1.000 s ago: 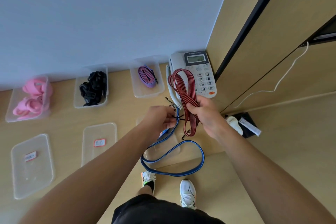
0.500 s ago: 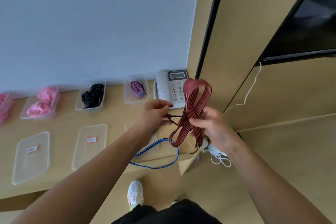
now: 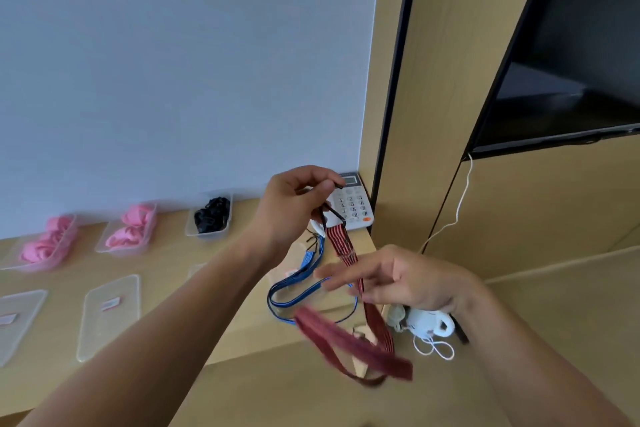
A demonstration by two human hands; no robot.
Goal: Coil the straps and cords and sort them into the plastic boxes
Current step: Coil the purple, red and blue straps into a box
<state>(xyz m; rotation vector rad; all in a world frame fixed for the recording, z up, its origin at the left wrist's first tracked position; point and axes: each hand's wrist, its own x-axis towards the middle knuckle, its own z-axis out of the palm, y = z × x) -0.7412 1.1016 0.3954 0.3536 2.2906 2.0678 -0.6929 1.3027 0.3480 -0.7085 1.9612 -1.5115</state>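
My left hand (image 3: 291, 204) fingers (image 3: 322, 189) pinch the black clip of the red-striped strap (image 3: 341, 243) above the table (image 3: 173, 253). The strap hangs past my right hand (image 3: 405, 279), whose fingers (image 3: 343, 279) are spread nearly straight, perhaps between two of them. A blue strap (image 3: 294, 288) lies on the table. The first box (image 3: 59, 258) and second box (image 3: 116, 251) hold pink straps; the third box (image 3: 207, 234) holds black cords. Two lids (image 3: 104, 333) carry labels (image 3: 110, 304) too blurred to read.

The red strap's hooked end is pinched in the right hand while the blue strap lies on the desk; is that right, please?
Not quite: in the head view the left hand, not the right hand, pinches the hooked end of the red strap; the right hand's fingers look extended lower down. The blue strap does lie on the desk.
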